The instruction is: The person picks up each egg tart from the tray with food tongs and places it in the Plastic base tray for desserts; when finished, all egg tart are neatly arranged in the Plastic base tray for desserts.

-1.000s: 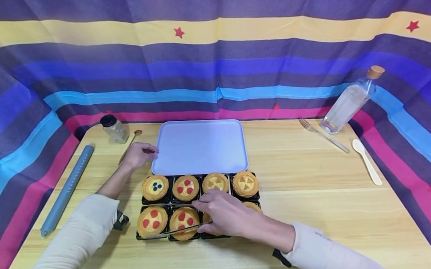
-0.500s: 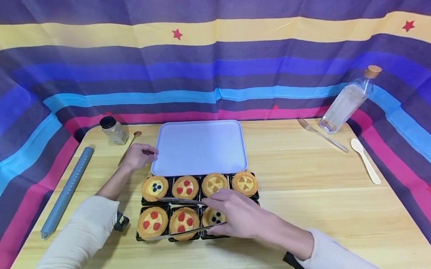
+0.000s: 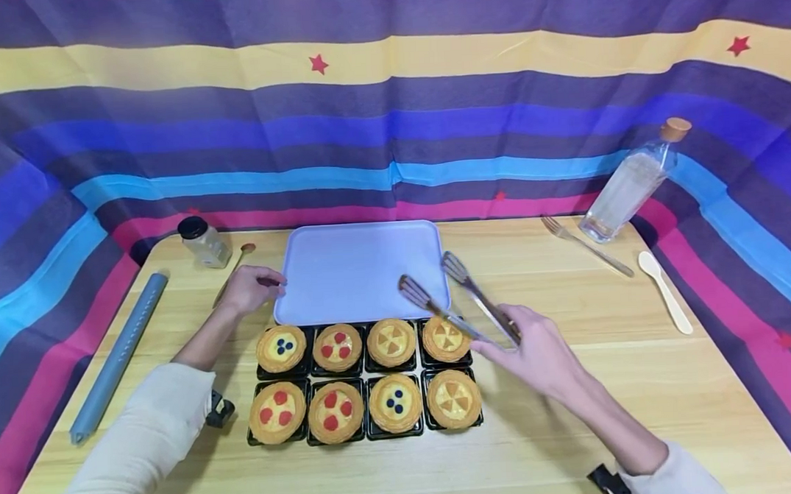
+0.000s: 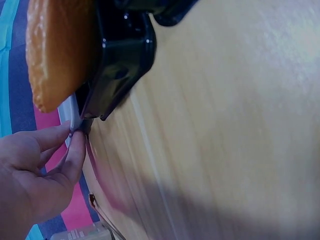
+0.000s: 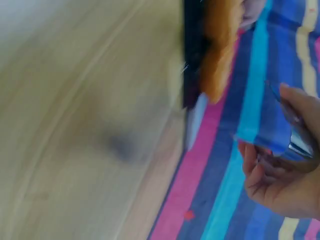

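My left hand (image 3: 248, 289) is at the left edge of a pale lilac tray (image 3: 356, 267); the left wrist view shows thumb and fingers (image 4: 75, 160) pinching its rim (image 4: 74, 114). My right hand (image 3: 539, 351) grips metal tongs (image 3: 433, 304), whose arms are spread with nothing between them. Their slotted tips overlap the tray's right side in the head view. In front of the tray, several round tarts sit in black plastic cups, in two rows. Some bear red berries (image 3: 332, 412), some blueberries (image 3: 395, 402), others yellow wedges (image 3: 454, 399).
A blue-grey roll (image 3: 118, 355) lies along the left, near a black-lidded jar (image 3: 204, 242) and a thin spoon (image 3: 237, 265). At right are a fork (image 3: 588, 246), a pale spoon (image 3: 666, 294) and a corked glass bottle (image 3: 628, 189). Striped cloth (image 3: 390, 114) encloses the table.
My right hand has drawn the tongs up and right from the front-row tarts to above the tray's right side, uncovering the tarts there. My left hand stays at the tray's edge.
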The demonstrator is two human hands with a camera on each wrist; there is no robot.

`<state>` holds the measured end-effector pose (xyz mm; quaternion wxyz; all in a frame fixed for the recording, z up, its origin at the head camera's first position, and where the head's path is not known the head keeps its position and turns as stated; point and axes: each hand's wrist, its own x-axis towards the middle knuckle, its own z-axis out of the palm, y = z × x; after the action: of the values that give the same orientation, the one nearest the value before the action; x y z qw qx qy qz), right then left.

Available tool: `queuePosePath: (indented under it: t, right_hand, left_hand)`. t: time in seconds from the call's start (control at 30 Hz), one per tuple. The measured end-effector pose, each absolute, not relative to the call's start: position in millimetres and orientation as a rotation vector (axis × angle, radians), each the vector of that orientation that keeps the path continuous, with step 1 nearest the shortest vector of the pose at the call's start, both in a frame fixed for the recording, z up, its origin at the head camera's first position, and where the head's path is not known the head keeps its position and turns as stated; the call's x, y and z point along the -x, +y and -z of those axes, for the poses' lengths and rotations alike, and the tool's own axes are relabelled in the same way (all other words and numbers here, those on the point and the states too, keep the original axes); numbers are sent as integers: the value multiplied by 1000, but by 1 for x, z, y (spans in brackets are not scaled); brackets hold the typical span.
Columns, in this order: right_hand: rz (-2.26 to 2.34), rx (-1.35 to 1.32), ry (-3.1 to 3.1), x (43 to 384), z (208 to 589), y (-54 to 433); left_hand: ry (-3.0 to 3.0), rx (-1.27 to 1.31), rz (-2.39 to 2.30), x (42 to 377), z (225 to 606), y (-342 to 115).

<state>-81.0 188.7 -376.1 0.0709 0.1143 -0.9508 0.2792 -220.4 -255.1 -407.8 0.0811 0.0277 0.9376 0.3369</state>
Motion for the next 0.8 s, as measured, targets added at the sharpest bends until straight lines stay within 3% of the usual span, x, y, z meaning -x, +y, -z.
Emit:
queuePosePath:
  t: [0.27,0.8]
  right_hand:
    - [-543,-24,-2999,104,396,216]
    - [-411,23,-3222,147,426,211]
  left_hand:
    - [2816,-71,-993,220,407,-257]
    - [2827,-80,-999,220,413,-258]
